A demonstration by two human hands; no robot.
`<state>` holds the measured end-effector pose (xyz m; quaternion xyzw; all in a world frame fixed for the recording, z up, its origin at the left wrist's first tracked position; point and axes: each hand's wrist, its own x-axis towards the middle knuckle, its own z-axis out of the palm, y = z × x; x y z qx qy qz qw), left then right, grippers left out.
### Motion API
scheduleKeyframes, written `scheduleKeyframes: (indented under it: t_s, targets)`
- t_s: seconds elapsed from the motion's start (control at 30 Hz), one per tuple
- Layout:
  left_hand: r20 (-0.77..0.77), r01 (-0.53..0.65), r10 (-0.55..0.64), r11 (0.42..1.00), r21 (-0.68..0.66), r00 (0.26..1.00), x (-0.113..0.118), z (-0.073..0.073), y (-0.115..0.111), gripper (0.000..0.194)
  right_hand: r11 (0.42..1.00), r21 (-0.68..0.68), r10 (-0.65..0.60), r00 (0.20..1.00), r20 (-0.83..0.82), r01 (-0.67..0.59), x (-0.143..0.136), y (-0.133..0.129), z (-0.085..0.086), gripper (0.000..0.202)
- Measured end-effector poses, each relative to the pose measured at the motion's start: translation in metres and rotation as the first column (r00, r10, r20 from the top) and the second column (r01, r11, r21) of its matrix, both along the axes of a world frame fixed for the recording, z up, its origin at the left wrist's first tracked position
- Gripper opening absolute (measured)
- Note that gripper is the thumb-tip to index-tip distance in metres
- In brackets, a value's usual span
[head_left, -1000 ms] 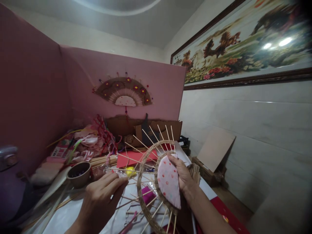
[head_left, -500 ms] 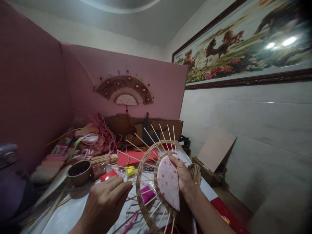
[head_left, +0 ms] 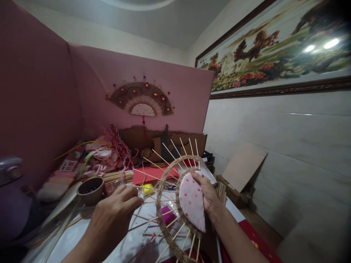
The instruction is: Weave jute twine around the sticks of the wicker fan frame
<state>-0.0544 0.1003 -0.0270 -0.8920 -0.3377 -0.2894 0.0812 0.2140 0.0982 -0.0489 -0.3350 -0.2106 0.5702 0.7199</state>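
My right hand (head_left: 210, 195) grips a half-round fan frame at its straight side, thumb on the pale pink padded panel with red dots (head_left: 190, 201). Brown cord is woven around the panel, and a wider woven cord arc (head_left: 162, 204) crosses the thin sticks that fan out to the left. My left hand (head_left: 117, 210) is left of the frame, fingers curled together near the stick tips; what its fingertips hold, if anything, is too small to make out.
A finished fan (head_left: 144, 96) hangs on the pink board. On the table are a brown bowl (head_left: 91, 191), red paper (head_left: 148, 175), a yellow packet (head_left: 148, 189), a magenta packet (head_left: 168, 215) and a pile of pink material (head_left: 101, 155). Cardboard (head_left: 245, 166) leans at the right wall.
My left hand has moved up and a little to the left, away from the arc. The fan frame and my right hand have shifted slightly right in view.
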Motion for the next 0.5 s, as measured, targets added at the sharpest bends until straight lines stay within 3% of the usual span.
scheduleKeyframes:
  t_s: [0.07,0.1,0.17,0.23,0.3,0.37,0.43,0.5]
  targets:
    - [0.120,0.045,-0.021,0.978,-0.202,0.993,-0.006,0.001,0.005,0.021,1.000,-0.003,0.016,1.000,-0.008,-0.016,0.002,-0.002,0.003,0.019]
    - [0.211,0.095,-0.025,0.940,-0.327,0.977,-0.009,0.001,0.006,0.020,1.000,-0.005,0.016,1.000,-0.021,-0.016,0.002,-0.003,0.005,0.018]
    - [0.393,0.221,0.021,0.798,-0.561,0.919,-0.015,0.003,0.008,0.021,1.000,-0.011,0.010,0.998,-0.062,-0.011,0.003,-0.005,0.009,0.016]
    - [0.503,0.335,0.119,0.612,-0.716,0.856,-0.020,0.006,0.007,0.027,1.000,-0.025,0.001,0.994,-0.105,-0.004,0.003,-0.006,0.011,0.015]
    - [0.585,0.450,0.196,0.466,-0.762,0.787,-0.023,0.009,0.005,0.039,0.999,-0.050,0.005,0.990,-0.143,-0.012,0.003,-0.006,0.011,0.013]
    - [0.661,0.562,0.230,0.376,-0.737,0.714,-0.025,0.011,0.003,0.057,0.997,-0.068,0.016,0.985,-0.173,-0.028,0.004,-0.005,0.010,0.011]
    - [0.710,0.623,0.238,0.350,-0.700,0.663,-0.024,0.010,0.003,0.072,0.996,-0.076,0.037,0.979,-0.199,-0.053,0.006,-0.004,0.008,0.008]
    - [0.727,0.632,0.231,0.370,-0.681,0.647,-0.020,0.007,0.002,0.082,0.991,-0.092,0.074,0.971,-0.226,-0.097,0.007,-0.004,0.007,0.009]
